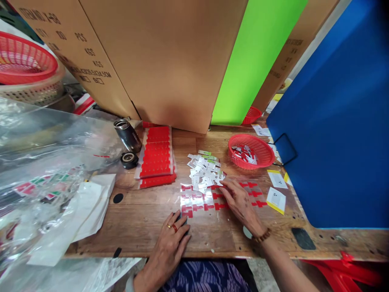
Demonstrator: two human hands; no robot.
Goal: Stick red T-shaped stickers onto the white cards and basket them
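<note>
My left hand [174, 239] lies on the wooden table with its fingers stretched out, near the lower left corner of a clear sheet with red stickers [220, 205]. My right hand [241, 205] is over the sheet, thumb and forefinger brought together at the right edge of a loose pile of small white card pieces [202, 172]. Its fingertips appear to pinch one white piece; they partly hide it. A few pieces in the pile have green parts. Behind the left part of the sheet lies a stack of red sticker sheets [156, 152].
A red basket [251, 152] holds red and white pieces. A dark flask [127, 136] stands behind its black lid [129, 160]. Plastic bags [45, 142] cover the left side. A cardboard box [164, 61] and a blue board [337, 121] rise behind. White-and-yellow cards [276, 198] lie right.
</note>
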